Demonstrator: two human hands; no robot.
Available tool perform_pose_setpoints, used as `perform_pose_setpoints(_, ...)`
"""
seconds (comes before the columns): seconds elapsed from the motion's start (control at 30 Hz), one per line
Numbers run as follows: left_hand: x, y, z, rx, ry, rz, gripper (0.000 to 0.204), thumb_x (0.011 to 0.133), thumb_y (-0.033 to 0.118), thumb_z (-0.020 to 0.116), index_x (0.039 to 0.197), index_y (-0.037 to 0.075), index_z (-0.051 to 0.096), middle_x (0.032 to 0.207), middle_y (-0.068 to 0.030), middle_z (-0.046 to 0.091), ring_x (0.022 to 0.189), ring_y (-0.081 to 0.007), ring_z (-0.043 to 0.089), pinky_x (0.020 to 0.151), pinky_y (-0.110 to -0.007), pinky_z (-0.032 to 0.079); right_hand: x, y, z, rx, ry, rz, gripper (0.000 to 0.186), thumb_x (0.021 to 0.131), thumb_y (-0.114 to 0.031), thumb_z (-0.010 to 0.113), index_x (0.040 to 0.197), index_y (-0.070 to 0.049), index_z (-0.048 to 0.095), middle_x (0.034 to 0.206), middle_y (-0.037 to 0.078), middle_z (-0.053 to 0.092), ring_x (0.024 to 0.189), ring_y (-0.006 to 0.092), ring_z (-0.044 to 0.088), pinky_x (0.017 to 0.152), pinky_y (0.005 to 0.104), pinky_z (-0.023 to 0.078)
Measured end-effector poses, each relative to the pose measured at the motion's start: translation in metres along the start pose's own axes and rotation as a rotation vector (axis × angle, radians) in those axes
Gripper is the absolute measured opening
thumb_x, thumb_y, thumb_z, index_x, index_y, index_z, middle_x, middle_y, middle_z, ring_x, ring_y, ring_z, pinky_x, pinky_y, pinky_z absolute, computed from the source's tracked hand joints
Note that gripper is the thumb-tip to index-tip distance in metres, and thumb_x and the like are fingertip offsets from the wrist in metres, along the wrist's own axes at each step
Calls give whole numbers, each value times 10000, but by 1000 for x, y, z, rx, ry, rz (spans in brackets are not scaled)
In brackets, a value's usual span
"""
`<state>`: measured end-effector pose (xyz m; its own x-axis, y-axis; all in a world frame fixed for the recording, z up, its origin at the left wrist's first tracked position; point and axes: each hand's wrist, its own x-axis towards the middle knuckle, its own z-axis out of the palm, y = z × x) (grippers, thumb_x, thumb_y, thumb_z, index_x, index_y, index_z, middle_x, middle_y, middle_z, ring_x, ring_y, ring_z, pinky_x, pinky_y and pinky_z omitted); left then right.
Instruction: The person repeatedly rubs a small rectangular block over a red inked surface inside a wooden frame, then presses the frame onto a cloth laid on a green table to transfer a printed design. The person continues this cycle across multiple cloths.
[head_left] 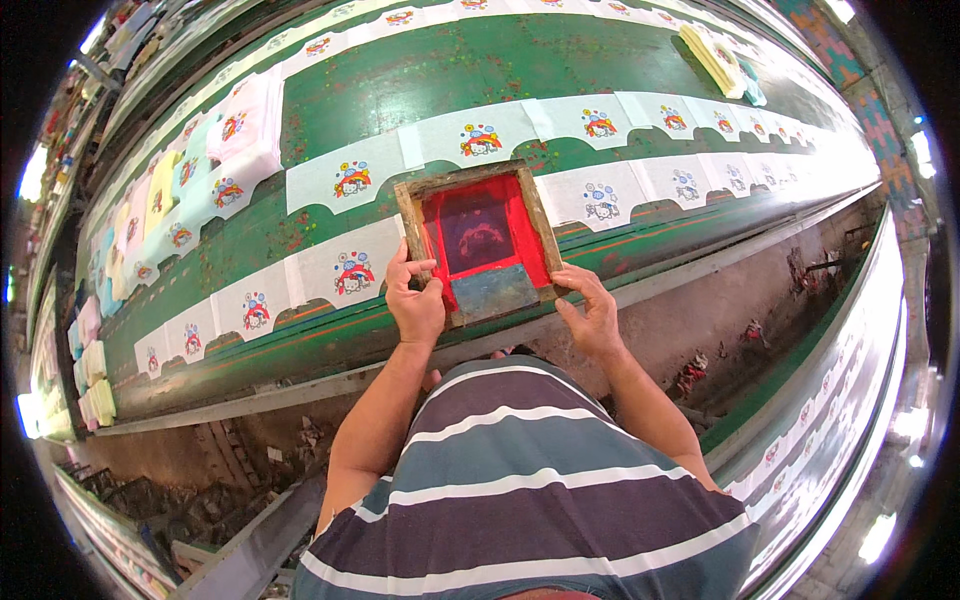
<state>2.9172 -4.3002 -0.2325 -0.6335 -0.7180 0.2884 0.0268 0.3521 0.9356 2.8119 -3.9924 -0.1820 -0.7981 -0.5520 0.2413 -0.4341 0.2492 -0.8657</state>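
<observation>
A wooden-framed printing screen (pixel 535 220) lies over the near row of white fabric pieces at the table's front edge. Red borders its dark mesh, and a grey-blue squeegee blade (pixel 495 293) rests at its near end. My left hand (pixel 415 300) grips the frame's left side, fingers curled on the wood. At the near right corner my right hand (pixel 590 308) holds the frame between thumb and fingers. Left of the screen, a fabric piece (pixel 376 242) carries a cartoon print with red in it. To the right, a piece (pixel 572 192) has a paler print without red. Whatever lies beneath the screen is hidden.
The long green table (pixel 400 75) bears several rows of printed white pieces. Stacked pastel fabric (pixel 255 125) sits at the left, and a yellow bundle (pixel 712 60) at the far right. A metal rail (pixel 690 268) runs along the near edge. Behind me stands another table with printed pieces (pixel 820 440).
</observation>
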Motion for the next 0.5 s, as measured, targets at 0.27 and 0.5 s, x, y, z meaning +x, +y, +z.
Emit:
perform_pose_setpoints(0.27, 2, 1, 7, -13, -17, -114, 213, 842, -76, 748, 1013, 28, 819, 1725, -342, 581, 1601, -410, 588, 1325, -458, 422, 4, 5, -19, 51, -55, -21, 421, 957, 34, 804, 1373, -23, 779, 1451, 167, 771, 1522, 369, 648, 1289, 505, 485)
perform_pose_setpoints(0.5, 2, -3, 4, -9, -34, -129, 207, 842, -61, 753, 1013, 27, 827, 1738, -371, 553, 1634, -412, 557, 1341, -461, 400, 13, 3, -29, 24, -71, -71, 403, 954, 55, 807, 1349, -24, 787, 1399, 175, 789, 1428, 375, 710, 1224, 489, 541)
